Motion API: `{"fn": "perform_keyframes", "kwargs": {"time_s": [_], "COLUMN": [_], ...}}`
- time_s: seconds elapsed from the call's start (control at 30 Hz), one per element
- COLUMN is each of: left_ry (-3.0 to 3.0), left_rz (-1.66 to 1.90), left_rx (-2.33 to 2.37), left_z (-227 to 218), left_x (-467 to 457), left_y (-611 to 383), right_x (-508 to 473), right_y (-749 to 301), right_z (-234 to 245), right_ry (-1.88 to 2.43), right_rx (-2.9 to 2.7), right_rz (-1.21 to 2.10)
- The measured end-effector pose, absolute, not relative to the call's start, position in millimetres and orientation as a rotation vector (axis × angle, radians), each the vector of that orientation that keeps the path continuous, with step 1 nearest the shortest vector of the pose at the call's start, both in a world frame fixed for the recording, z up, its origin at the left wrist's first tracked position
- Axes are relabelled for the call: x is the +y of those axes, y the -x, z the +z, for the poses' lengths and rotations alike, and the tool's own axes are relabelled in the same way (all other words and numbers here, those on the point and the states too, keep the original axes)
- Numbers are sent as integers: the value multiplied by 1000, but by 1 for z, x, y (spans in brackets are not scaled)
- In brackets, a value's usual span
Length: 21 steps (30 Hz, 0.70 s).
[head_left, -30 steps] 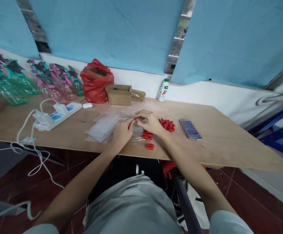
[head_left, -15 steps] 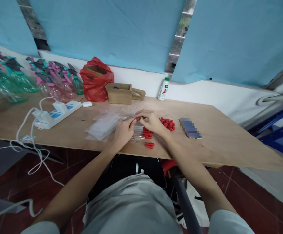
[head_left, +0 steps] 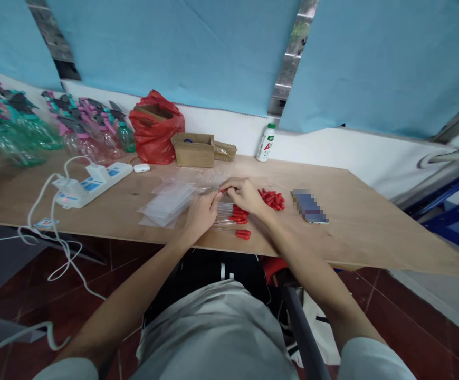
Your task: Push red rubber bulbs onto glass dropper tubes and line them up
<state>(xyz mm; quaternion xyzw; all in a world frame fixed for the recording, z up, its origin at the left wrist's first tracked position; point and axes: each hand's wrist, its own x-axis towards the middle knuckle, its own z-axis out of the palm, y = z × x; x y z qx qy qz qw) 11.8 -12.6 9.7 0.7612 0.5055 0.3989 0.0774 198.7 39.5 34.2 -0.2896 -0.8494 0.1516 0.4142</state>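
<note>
My left hand (head_left: 204,212) and my right hand (head_left: 242,195) meet over the table, fingers pinched together. Between the fingertips shows a small red rubber bulb (head_left: 223,191); most of it is hidden. The left hand appears closed on a dropper, whose tube I cannot make out. Below the hands lie several clear droppers with red bulbs (head_left: 239,217), their bulb ends pointing right. Another pair of droppers (head_left: 242,234) rests nearer the front edge. A pile of loose red rubber bulbs (head_left: 271,199) sits just right of my right hand. Clear plastic bags (head_left: 166,206) lie left of my left hand.
On the wooden table (head_left: 364,227) a phone (head_left: 309,206) lies at the right. A white bottle (head_left: 266,143), cardboard box (head_left: 194,152) and red plastic bag (head_left: 156,132) stand along the back. At left are a power strip (head_left: 95,183) with cables and several spray bottles (head_left: 89,142).
Both hands stay nearly in place, with only slight finger movement at the red bulb. The whole view has shifted very slightly.
</note>
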Motion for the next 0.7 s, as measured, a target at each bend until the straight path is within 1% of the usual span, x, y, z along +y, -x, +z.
{"fn": "perform_keyframes", "kwargs": {"time_s": [0.37, 0.7], "left_ry": [-2221, -2110], "left_rz": [1267, 1368], "left_rx": [1457, 1380], "left_z": [6, 12], "left_x": [-8, -12], "left_y": [-7, -1], "right_x": [40, 43], "right_y": [-201, -218], "right_z": [34, 45], "right_ry": [725, 683], "right_rx": [-2145, -1922], "right_rz": [479, 957]}}
